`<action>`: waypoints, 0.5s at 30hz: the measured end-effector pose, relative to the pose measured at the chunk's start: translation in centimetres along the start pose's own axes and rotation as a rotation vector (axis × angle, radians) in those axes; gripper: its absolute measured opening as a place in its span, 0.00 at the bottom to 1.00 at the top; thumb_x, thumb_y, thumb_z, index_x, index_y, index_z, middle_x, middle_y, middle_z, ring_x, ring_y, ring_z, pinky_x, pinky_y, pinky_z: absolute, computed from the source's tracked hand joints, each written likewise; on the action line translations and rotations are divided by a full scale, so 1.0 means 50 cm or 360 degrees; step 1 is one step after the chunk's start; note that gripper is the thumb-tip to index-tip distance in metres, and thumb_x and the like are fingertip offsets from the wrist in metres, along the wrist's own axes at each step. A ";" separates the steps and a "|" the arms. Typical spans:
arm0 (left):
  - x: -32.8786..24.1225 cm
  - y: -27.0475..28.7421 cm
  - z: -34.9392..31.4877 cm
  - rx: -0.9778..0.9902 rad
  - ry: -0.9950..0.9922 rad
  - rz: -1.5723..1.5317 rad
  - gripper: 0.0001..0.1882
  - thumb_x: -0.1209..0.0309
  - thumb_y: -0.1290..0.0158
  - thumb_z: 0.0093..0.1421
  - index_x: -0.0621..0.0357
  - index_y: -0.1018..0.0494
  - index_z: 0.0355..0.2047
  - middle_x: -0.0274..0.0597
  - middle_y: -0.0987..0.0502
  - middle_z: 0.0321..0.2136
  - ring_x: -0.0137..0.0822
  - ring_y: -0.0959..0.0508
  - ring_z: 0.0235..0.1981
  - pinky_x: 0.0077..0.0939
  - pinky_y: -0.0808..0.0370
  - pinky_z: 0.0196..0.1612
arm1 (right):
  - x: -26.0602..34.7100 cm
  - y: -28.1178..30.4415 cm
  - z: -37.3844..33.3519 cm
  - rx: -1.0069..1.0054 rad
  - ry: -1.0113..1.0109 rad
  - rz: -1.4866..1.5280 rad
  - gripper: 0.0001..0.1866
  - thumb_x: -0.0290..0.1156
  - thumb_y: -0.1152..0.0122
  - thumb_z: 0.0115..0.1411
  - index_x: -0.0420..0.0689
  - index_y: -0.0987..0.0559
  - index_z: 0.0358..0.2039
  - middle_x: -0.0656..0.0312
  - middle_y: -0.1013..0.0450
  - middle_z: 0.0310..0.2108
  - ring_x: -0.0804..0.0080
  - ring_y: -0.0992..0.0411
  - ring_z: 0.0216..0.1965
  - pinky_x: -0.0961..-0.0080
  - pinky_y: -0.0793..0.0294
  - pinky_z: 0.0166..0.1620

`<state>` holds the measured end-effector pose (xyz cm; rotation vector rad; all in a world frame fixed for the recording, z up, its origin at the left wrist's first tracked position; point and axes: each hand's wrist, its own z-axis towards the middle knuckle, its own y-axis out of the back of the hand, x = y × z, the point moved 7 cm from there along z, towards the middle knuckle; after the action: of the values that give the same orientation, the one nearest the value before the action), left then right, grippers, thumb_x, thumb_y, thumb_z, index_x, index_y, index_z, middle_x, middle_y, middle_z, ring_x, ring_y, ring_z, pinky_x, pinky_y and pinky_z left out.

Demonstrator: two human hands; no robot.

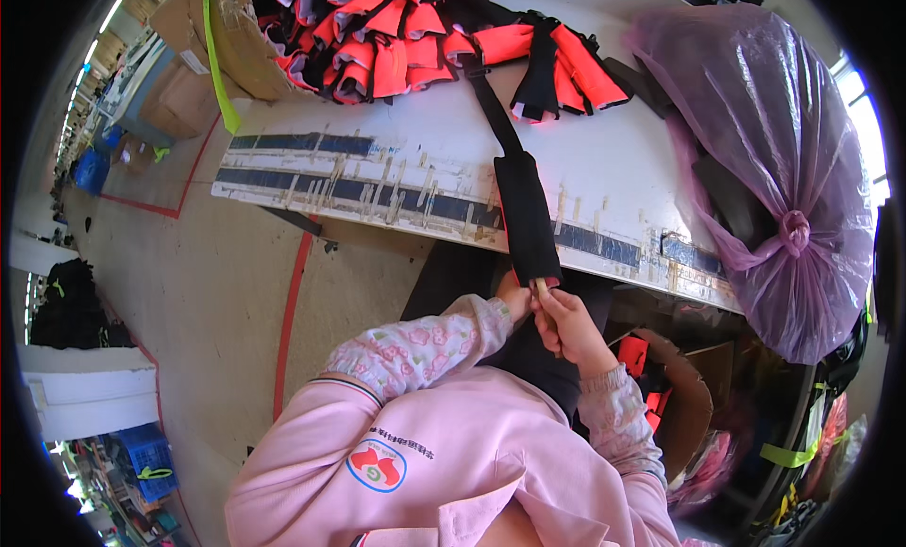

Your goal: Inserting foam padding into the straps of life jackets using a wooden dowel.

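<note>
A black padded sleeve with an orange-red edge (pixel 528 217) hangs over the near edge of the white table, joined to a thin black strap that runs back toward a pile. At its near end, a small pale strip (pixel 541 285) sticks out; whether it is a tool or part of the sleeve, I cannot tell. My right hand (pixel 566 325) pinches around this strip from the right. On the other side, my left hand (pixel 514 297) grips the sleeve's lower end, its fingers partly hidden behind the fabric.
Orange-and-black padded pieces (pixel 387 47) are heaped at the back, beside a cardboard box (pixel 269 56). A knotted purple plastic bag (pixel 764 160) bulges over the table's right side. Worn dark tape strips (pixel 377 193) line the front of the white table (pixel 425 132). Below right stands an open carton (pixel 689 396).
</note>
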<state>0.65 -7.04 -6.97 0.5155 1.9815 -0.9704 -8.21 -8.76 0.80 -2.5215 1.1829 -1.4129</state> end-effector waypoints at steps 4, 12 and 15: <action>-0.031 -0.021 -0.033 0.0027 0.0290 -0.0030 0.11 0.71 0.61 0.60 0.59 0.29 0.30 0.37 0.29 0.21 0.26 0.30 0.17 0.18 0.32 0.14 | -0.023 -0.002 -0.095 -0.0210 0.0058 -0.0378 0.14 0.39 0.57 0.63 0.41 0.32 0.30 0.66 0.38 0.12 0.83 0.47 0.05 0.85 0.53 0.08; -0.010 -0.019 -0.012 0.0036 0.0226 -0.0052 0.14 0.64 0.60 0.62 0.61 0.28 0.32 0.39 0.26 0.24 0.26 0.27 0.21 0.16 0.29 0.18 | -0.087 -0.037 -0.169 -0.0209 -0.0085 0.0488 0.12 0.36 0.61 0.64 0.42 0.33 0.30 0.69 0.42 0.12 0.83 0.50 0.07 0.85 0.52 0.11; -0.008 -0.015 -0.006 0.0010 0.0226 -0.0059 0.14 0.64 0.58 0.61 0.62 0.28 0.32 0.42 0.24 0.27 0.29 0.25 0.23 0.18 0.29 0.19 | -0.076 -0.043 -0.115 -0.0286 -0.0008 0.0541 0.12 0.37 0.61 0.64 0.43 0.34 0.30 0.69 0.42 0.12 0.83 0.50 0.08 0.85 0.52 0.11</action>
<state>0.24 -7.26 -6.21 0.5668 2.1218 -0.9867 -12.32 -2.99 2.19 -2.2743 1.7075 -1.2661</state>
